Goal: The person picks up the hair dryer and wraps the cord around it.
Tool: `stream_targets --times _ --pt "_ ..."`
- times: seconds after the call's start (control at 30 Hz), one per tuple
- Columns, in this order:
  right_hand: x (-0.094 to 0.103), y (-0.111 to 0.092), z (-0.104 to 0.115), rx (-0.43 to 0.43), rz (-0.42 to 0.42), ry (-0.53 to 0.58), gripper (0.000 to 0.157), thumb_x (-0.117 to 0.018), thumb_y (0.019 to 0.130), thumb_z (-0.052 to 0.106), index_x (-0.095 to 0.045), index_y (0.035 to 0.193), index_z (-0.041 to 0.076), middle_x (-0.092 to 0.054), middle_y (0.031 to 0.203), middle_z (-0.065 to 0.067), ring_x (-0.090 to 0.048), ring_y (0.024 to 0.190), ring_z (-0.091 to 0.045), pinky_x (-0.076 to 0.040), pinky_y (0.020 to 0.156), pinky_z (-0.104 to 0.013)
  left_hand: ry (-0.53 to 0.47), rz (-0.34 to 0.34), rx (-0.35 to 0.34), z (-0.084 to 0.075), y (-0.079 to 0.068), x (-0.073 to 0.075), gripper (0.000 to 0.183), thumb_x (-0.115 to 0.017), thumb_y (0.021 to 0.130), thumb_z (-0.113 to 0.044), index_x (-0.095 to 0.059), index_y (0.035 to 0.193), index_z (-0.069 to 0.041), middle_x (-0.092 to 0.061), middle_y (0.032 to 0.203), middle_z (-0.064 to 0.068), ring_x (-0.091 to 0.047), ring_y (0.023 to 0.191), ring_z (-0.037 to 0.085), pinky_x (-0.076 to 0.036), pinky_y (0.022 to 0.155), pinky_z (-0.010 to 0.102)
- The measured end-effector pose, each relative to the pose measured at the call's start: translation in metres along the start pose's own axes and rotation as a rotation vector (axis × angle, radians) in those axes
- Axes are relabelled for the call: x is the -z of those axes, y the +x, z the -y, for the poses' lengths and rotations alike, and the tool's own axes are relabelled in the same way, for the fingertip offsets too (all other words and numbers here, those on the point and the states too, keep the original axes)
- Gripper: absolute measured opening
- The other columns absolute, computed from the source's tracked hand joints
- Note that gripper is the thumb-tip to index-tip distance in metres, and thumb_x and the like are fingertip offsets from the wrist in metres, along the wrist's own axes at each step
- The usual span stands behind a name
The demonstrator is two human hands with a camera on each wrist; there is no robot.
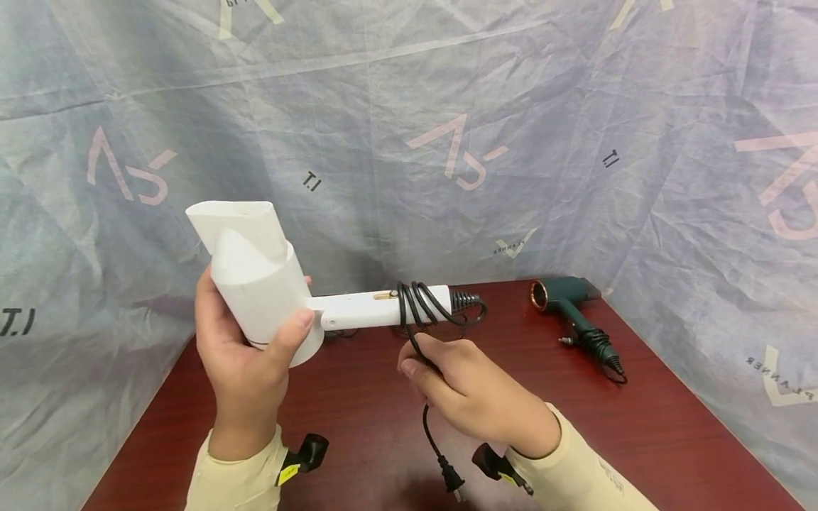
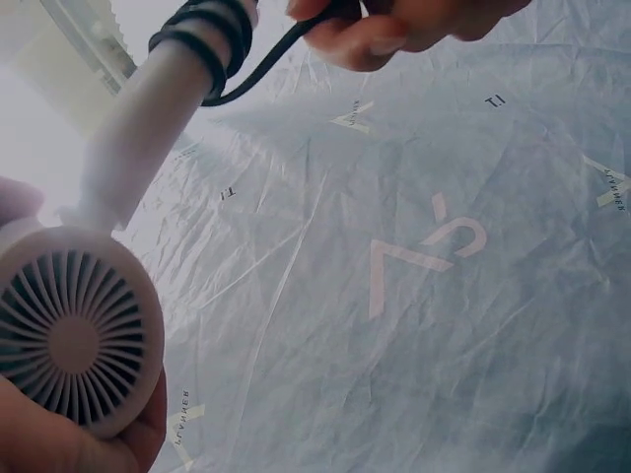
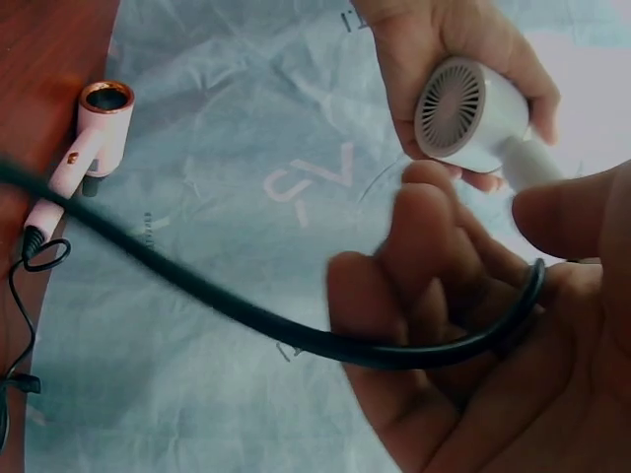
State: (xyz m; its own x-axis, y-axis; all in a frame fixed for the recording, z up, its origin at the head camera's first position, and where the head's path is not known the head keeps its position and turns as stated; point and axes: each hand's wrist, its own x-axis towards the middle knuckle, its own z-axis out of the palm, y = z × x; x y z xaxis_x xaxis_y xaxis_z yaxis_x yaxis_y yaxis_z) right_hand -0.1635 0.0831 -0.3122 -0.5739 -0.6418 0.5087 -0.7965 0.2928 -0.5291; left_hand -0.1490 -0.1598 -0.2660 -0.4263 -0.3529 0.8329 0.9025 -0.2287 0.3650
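Note:
My left hand (image 1: 243, 372) grips the barrel of a white hair dryer (image 1: 271, 301), thumb on the near side. The dryer is held up over the table, its flat nozzle (image 1: 236, 223) angled upward and its handle (image 1: 358, 311) pointing right. Black power cord (image 1: 422, 301) is wound several times around the handle's end. Below the windings, my right hand (image 1: 476, 387) holds the cord between thumb and curled fingers, and the plug (image 1: 451, 477) dangles under it. A round slotted vent (image 2: 74, 340) shows at the dryer's back in the left wrist view.
A dark green hair dryer (image 1: 565, 301), cord wrapped around its handle, lies at the right on the red-brown table (image 1: 364, 397). In the right wrist view, a pink hair dryer (image 3: 104, 133) with a black cord lies at the table's edge. Grey printed sheeting (image 1: 377, 142) hangs behind.

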Motion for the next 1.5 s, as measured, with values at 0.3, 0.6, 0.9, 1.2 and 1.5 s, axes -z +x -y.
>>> stream_targets --times 0.3,0.6,0.9,1.2,1.5 --pt "0.001 -0.003 0.006 -0.064 0.065 -0.084 0.017 -0.047 0.111 0.037 -0.060 0.105 0.028 -0.048 0.068 0.016 -0.044 0.056 0.004 -0.043 0.055 -0.018 0.047 -0.071 0.001 -0.002 0.001 -0.002 0.078 -0.070 0.066 0.022 -0.047 0.140 0.011 -0.062 0.114 0.026 -0.068 0.088 0.034 -0.061 0.076 0.036" --pt "0.000 -0.008 0.015 -0.090 0.141 -0.177 0.020 -0.044 0.111 0.041 -0.058 0.108 0.027 -0.051 0.072 0.020 -0.049 0.062 0.005 -0.048 0.064 -0.018 0.093 -0.153 -0.037 -0.002 0.006 -0.001 0.080 -0.073 0.065 0.020 -0.049 0.141 0.009 -0.061 0.116 0.024 -0.063 0.092 0.032 -0.058 0.078 0.033" --pt "0.005 -0.016 0.034 0.029 0.057 -0.287 0.013 -0.048 0.111 0.032 -0.057 0.107 0.025 -0.047 0.075 0.023 -0.045 0.064 0.012 -0.040 0.063 -0.008 0.101 -0.146 -0.035 -0.001 0.009 0.001 0.082 -0.075 0.066 0.019 -0.048 0.142 0.008 -0.059 0.122 0.026 -0.061 0.097 0.031 -0.057 0.080 0.031" --pt "0.008 -0.020 0.041 0.157 -0.032 -0.367 0.009 -0.054 0.108 0.023 -0.055 0.099 0.024 -0.040 0.071 0.020 -0.035 0.061 0.009 -0.032 0.059 -0.006 0.191 -0.130 0.032 0.004 0.003 0.000 0.083 -0.077 0.068 0.017 -0.047 0.145 0.003 -0.058 0.127 0.023 -0.058 0.102 0.031 -0.056 0.082 0.029" --pt "0.016 -0.020 0.040 0.199 -0.111 -0.390 0.015 -0.056 0.106 0.019 -0.053 0.092 0.022 -0.038 0.068 0.016 -0.033 0.061 0.007 -0.030 0.057 -0.007 0.581 0.051 0.126 0.024 -0.011 0.012 0.092 -0.086 0.071 0.003 -0.046 0.151 -0.017 -0.061 0.130 0.008 -0.058 0.108 0.025 -0.049 0.088 0.029"
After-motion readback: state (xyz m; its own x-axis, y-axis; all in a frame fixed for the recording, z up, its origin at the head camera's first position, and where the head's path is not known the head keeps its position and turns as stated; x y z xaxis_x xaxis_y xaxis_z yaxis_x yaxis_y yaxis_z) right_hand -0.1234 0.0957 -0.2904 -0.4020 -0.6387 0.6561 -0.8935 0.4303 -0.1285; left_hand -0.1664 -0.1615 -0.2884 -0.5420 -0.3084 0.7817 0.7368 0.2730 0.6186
